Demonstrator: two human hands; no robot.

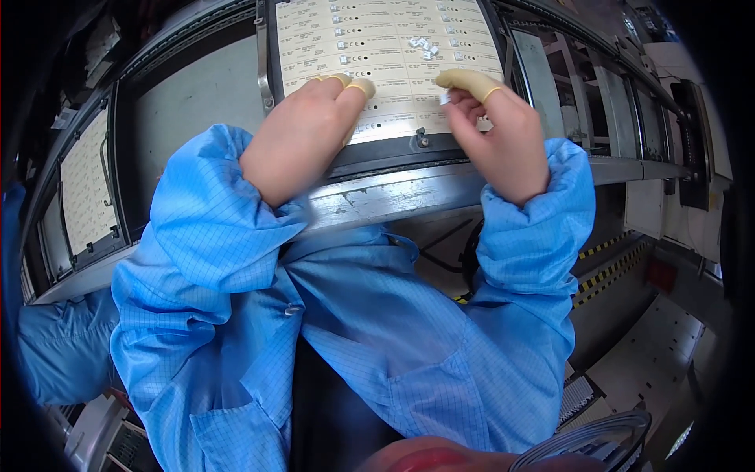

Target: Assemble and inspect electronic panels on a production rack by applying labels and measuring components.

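Observation:
A cream board (385, 71) with rows of fine print lies in a dark frame (377, 161) in front of me. Small white connectors (342, 46) sit along its rows, and a loose pile of white connectors (425, 47) rests on its far right part. Over the board's near left area my left hand (307, 130) is closed, fingers bent down and yellow finger cots on the tips; what they hold, if anything, is hidden. My right hand (503, 126), with a yellow cot on the index finger, curls its fingers round a small white connector (445, 98) above the board's near right.
The frame rests on a metal conveyor rail (385, 197) between me and the board. A second framed cream board (85, 181) lies on the line at left. Another person's blue sleeve (67, 346) shows at the lower left. Yellow-black striped tape (609, 271) marks the right side.

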